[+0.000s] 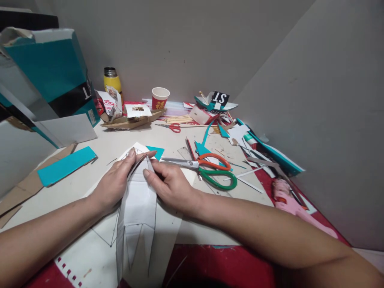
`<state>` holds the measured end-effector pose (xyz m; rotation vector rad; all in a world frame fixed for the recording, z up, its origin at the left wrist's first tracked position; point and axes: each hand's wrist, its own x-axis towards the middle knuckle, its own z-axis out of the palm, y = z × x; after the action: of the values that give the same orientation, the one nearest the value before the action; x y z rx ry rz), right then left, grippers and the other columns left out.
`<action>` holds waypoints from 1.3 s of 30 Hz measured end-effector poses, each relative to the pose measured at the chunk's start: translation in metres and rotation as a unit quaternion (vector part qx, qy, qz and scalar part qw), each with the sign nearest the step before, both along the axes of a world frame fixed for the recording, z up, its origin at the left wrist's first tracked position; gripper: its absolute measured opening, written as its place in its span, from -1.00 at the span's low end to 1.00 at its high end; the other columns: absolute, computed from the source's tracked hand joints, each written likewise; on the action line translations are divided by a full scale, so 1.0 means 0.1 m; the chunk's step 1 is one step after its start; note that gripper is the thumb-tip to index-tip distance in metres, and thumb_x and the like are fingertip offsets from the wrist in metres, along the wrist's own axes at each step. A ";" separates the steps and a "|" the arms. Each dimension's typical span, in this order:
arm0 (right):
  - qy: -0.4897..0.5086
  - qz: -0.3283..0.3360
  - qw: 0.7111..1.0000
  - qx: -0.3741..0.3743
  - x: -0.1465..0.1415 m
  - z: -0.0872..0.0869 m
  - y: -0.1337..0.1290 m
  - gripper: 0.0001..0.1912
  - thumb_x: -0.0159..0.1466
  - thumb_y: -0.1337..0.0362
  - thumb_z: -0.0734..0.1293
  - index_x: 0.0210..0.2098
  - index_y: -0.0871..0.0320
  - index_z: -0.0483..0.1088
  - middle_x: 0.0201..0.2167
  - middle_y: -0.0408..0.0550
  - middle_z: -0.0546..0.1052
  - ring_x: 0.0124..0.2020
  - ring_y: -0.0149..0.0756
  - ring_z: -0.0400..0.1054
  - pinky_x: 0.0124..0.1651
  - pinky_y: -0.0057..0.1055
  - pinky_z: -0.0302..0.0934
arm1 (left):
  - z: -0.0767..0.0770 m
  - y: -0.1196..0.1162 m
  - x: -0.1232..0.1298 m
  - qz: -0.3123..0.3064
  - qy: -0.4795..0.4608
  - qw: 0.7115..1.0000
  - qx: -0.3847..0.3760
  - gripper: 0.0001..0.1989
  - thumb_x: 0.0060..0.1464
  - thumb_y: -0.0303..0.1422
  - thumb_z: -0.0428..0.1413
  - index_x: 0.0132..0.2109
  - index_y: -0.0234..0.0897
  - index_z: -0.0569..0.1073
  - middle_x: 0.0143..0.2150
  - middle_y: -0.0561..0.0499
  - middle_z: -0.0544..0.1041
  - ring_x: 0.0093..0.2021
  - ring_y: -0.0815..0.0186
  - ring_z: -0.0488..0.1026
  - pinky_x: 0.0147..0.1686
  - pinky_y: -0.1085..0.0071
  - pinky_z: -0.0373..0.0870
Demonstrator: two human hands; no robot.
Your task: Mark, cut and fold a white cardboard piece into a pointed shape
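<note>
A folded white cardboard piece [139,204] with pencil-lined folds and pointed flaps at its near end is held up between both hands. My left hand [120,176] grips its far left edge, thumb on top. On the far right edge, the thumb and fingers of my right hand [168,182] pinch the card near its narrow tip. Beneath lies a sheet of drawing paper [90,252] with ruled lines and torn punch holes. Just beyond my right hand rest large scissors [214,172] with one orange and one green handle. A small teal triangle [157,152] lies past the fingertips.
Teal card strip [67,166] and brown cardboard [27,192] lie left, before a big teal box [48,68]. Behind stand a cardboard boat [132,122], yellow bottle [112,82], paper cup [160,99] and small red scissors [174,127]. Scraps and a pink glue gun [288,200] lie right.
</note>
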<state>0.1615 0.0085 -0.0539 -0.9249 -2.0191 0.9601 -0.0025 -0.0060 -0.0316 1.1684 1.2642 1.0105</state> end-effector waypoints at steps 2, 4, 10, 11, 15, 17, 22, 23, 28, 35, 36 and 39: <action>-0.010 -0.006 1.000 -0.002 0.00 0.01 -0.01 -0.79 0.36 0.27 0.17 -0.37 0.17 0.32 -0.48 -0.14 0.38 -0.45 -0.35 0.24 -0.32 -0.39 0.18 | 0.02 0.01 0.02 0.005 0.022 0.999 0.028 -0.55 0.25 0.01 -0.08 -0.11 -0.08 0.63 -0.01 0.06 0.61 0.17 0.12 0.37 0.19 0.39 0.14; -0.011 -0.006 1.000 0.005 0.00 0.02 -0.02 -0.77 0.36 0.26 0.16 -0.42 0.16 0.29 -0.50 -0.15 0.36 -0.46 -0.36 0.22 -0.34 -0.39 0.17 | 0.03 0.01 0.03 0.022 0.030 0.999 0.039 -0.58 0.25 -0.01 -0.06 -0.17 -0.06 0.64 -0.05 0.09 0.63 0.14 0.12 0.39 0.19 0.37 0.15; -0.019 -0.001 1.000 0.005 0.01 0.03 -0.03 -0.72 0.38 0.23 0.15 -0.47 0.12 0.20 -0.55 -0.20 0.27 -0.52 -0.39 0.12 -0.40 -0.42 0.08 | 0.05 -0.03 -0.01 -0.065 0.084 0.993 0.060 -0.48 0.30 0.01 -0.22 0.05 -0.01 0.54 0.13 0.13 0.53 0.23 0.13 0.30 0.30 0.27 -0.05; -0.021 0.001 1.000 0.005 0.01 0.03 -0.03 -0.71 0.38 0.23 0.15 -0.48 0.12 0.18 -0.56 -0.21 0.25 -0.52 -0.39 0.10 -0.41 -0.42 0.07 | 0.04 -0.04 -0.01 -0.079 0.080 0.992 0.056 -0.47 0.31 0.02 -0.26 0.10 0.01 0.50 0.17 0.14 0.50 0.25 0.14 0.27 0.31 0.26 -0.08; -0.020 0.014 1.000 -0.004 0.01 0.04 -0.03 -0.72 0.38 0.22 0.14 -0.47 0.11 0.17 -0.56 -0.21 0.24 -0.52 -0.39 0.10 -0.41 -0.42 0.07 | 0.01 -0.06 -0.04 -0.095 0.040 0.994 0.030 -0.42 0.32 0.03 -0.35 0.16 0.06 0.44 0.22 0.15 0.45 0.30 0.16 0.21 0.32 0.23 -0.11; -0.022 0.019 1.000 -0.007 0.01 0.04 -0.04 -0.73 0.38 0.22 0.13 -0.46 0.12 0.18 -0.55 -0.21 0.25 -0.51 -0.39 0.11 -0.41 -0.42 0.07 | -0.01 -0.06 -0.04 -0.099 0.023 0.995 0.022 -0.42 0.32 0.03 -0.35 0.16 0.05 0.45 0.21 0.14 0.46 0.30 0.15 0.22 0.32 0.22 -0.09; -0.030 0.014 0.999 -0.008 0.01 0.03 -0.04 -0.72 0.38 0.22 0.12 -0.47 0.11 0.17 -0.55 -0.19 0.25 -0.51 -0.38 0.12 -0.40 -0.40 0.07 | -0.01 -0.04 -0.03 -0.099 0.013 0.994 0.035 -0.48 0.33 -0.03 -0.27 0.11 0.00 0.49 0.17 0.12 0.49 0.26 0.13 0.26 0.28 0.24 0.01; -0.028 0.014 0.999 -0.009 0.01 0.03 -0.05 -0.71 0.38 0.22 0.12 -0.48 0.11 0.16 -0.55 -0.19 0.25 -0.51 -0.38 0.12 -0.41 -0.40 0.07 | 0.00 -0.04 -0.03 -0.100 0.015 0.994 0.041 -0.50 0.34 -0.05 -0.25 0.10 -0.02 0.50 0.16 0.12 0.50 0.25 0.14 0.28 0.27 0.26 0.03; -0.021 0.021 0.999 -0.023 0.01 0.03 -0.05 -0.71 0.38 0.23 0.10 -0.47 0.12 0.19 -0.55 -0.18 0.28 -0.52 -0.37 0.15 -0.42 -0.41 0.09 | 0.06 -0.03 0.00 -0.112 -0.016 0.993 0.044 -0.56 0.33 -0.10 -0.16 0.03 -0.08 0.55 0.05 0.11 0.57 0.11 0.17 0.41 0.15 0.35 0.20; -0.018 0.021 0.999 -0.023 0.01 0.04 -0.05 -0.70 0.37 0.24 0.10 -0.50 0.10 0.14 -0.56 -0.19 0.24 -0.51 -0.36 0.13 -0.40 -0.39 0.08 | 0.04 -0.02 0.00 -0.081 0.049 0.992 0.082 -0.57 0.32 -0.07 -0.14 -0.05 -0.02 0.60 0.02 0.17 0.59 0.20 0.18 0.32 0.25 0.40 0.02; -0.016 0.021 0.999 -0.024 0.01 0.04 -0.05 -0.69 0.37 0.24 0.10 -0.52 0.09 0.12 -0.57 -0.20 0.22 -0.52 -0.37 0.12 -0.41 -0.39 0.08 | 0.04 -0.02 0.00 -0.083 0.037 0.993 0.076 -0.58 0.32 -0.08 -0.14 -0.04 -0.02 0.59 0.03 0.17 0.58 0.21 0.18 0.32 0.25 0.39 0.03; -0.010 0.018 0.999 -0.029 0.00 0.04 -0.04 -0.68 0.36 0.25 0.11 -0.54 0.09 0.10 -0.59 -0.22 0.19 -0.54 -0.38 0.09 -0.42 -0.40 0.05 | 0.03 -0.02 0.02 -0.092 -0.025 0.995 0.042 -0.60 0.31 -0.10 -0.10 -0.02 -0.08 0.58 0.05 0.12 0.57 0.20 0.15 0.33 0.23 0.34 0.09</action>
<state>0.1615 0.0044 -0.0496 -0.9354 -2.0411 1.0367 -0.0005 -0.0084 -0.0282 1.2904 1.0628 0.9574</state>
